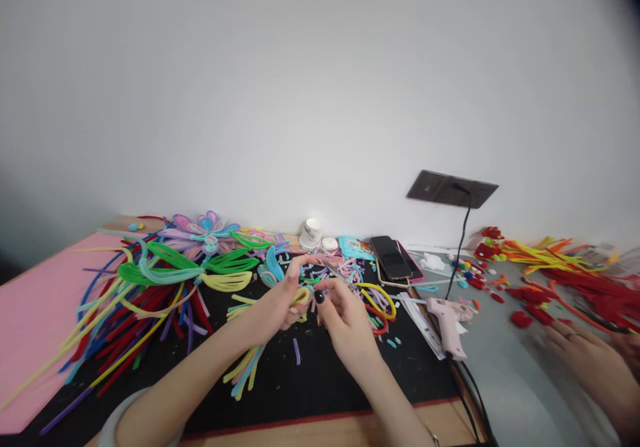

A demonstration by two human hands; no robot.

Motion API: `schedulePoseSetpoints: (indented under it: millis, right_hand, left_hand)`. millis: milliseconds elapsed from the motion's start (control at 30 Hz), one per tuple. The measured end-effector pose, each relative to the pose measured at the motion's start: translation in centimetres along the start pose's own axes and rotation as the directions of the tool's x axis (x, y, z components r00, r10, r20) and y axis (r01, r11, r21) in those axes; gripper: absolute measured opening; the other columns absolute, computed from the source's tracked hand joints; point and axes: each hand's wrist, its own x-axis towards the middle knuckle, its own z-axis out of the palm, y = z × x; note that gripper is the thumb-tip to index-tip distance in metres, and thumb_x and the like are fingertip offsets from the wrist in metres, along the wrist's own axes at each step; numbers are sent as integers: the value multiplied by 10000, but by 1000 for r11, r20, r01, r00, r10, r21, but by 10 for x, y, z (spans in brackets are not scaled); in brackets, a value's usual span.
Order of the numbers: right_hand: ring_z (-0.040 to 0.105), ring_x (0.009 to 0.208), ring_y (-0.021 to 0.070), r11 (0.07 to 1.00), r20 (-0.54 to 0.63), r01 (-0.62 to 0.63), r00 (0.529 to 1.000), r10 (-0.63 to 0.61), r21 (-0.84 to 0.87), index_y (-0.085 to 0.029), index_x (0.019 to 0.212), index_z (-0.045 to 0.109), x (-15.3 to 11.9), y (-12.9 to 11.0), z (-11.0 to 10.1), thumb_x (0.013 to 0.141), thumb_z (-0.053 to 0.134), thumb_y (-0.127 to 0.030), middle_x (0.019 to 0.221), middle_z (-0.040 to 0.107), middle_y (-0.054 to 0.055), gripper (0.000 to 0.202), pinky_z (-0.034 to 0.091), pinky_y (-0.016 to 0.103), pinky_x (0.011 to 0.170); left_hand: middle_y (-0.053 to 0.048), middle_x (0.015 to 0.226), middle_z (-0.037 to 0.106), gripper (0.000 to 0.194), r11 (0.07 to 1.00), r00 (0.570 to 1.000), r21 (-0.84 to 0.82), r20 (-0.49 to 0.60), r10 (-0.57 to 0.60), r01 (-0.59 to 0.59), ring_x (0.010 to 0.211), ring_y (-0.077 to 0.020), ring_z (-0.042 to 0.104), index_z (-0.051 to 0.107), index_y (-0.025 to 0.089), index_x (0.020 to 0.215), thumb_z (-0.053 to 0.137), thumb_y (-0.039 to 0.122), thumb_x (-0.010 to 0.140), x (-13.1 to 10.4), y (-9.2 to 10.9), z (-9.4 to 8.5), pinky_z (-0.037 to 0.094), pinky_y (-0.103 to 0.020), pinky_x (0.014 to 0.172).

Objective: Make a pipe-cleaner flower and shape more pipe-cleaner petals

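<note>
Over the black mat (310, 384), my left hand (280, 300) is closed around a pale yellow pipe-cleaner loop (301, 295). My right hand (340, 317), with dark nails, is pinched just right of it, its fingertips close to the loop; whatever lies between them is too small to make out. Yellow and blue pipe-cleaner strands (245, 372) lie below my left wrist. Behind my fingers are many small cut pieces (353, 270). A bent yellow pipe cleaner (383, 300) rests right of my right hand.
Left lie a pipe-cleaner flower (207, 230), green leaf loops (175, 260) and a pink sheet (55, 300). Behind stand a cup (311, 232) and phones (393, 258). Right are a corded pink glue gun (447, 327), red pieces (535, 294) and another person's hands (583, 354).
</note>
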Motion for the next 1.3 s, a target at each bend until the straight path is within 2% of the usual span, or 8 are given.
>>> schedulePoseSetpoints:
  millis: [133,300,600,767,967,1100,1233,1300]
  right_hand:
    - [370,450,89,996,107,-21,994,31,-90,-194,741,445,14,-2,5,865,453,-284,510,440,-62,153,266,205,451]
    - [397,461,93,999,166,19,986,-14,-28,-197,705,405,19,6,7,896,397,-288,504,434,-62,211,309,202,479]
    - [349,438,80,995,137,46,989,-58,91,-192,706,416,24,13,-2,884,431,-271,490,395,-73,195,274,199,452]
    - [366,428,83,997,132,49,990,-56,56,-188,734,446,25,15,-8,886,440,-286,478,404,-71,181,280,203,451]
    - [388,429,87,997,127,59,990,-64,45,-191,705,433,27,13,-16,876,447,-272,477,425,-67,190,303,208,468]
    - [365,397,79,998,169,-2,986,-9,65,-193,716,438,27,12,-11,868,457,-301,457,425,-76,188,284,196,435]
    - [442,425,91,996,203,-77,977,68,35,-184,835,495,28,14,-29,854,440,-327,541,505,-54,154,353,201,444]
    - [536,534,124,991,92,-86,991,95,-101,-175,932,524,30,18,-52,828,451,-293,639,571,-17,173,421,232,528]
  left_hand:
    - [54,641,311,539,975,998,215,28,54,-59,461,-77,224,284,288,1292,233,613,865,-8,5,9,189,-186,402]
    - [44,648,362,489,932,998,358,9,62,-62,498,-96,293,299,245,1288,298,535,894,-5,8,6,248,-201,428]
    - [72,650,309,322,990,988,61,78,-134,130,484,-60,231,445,235,1033,397,510,874,2,-6,1,237,-159,424]
    - [83,634,312,326,975,969,9,114,-221,221,449,-50,206,418,264,1040,416,534,859,0,-8,-5,217,-132,386]
    - [82,602,299,381,928,922,-90,179,-343,363,444,-34,164,409,201,788,479,575,811,-3,-11,-12,130,-139,388]
    - [88,572,263,412,887,883,-118,216,-416,447,450,-36,163,427,182,775,491,589,797,-7,-15,-17,118,-148,408]
    - [92,574,269,412,901,912,-154,129,-389,406,430,-30,165,408,195,772,509,594,782,-9,-22,-26,119,-148,396]
    - [102,560,265,423,908,927,-187,47,-373,375,406,-24,130,388,205,765,490,616,780,-8,-25,-31,92,-147,376]
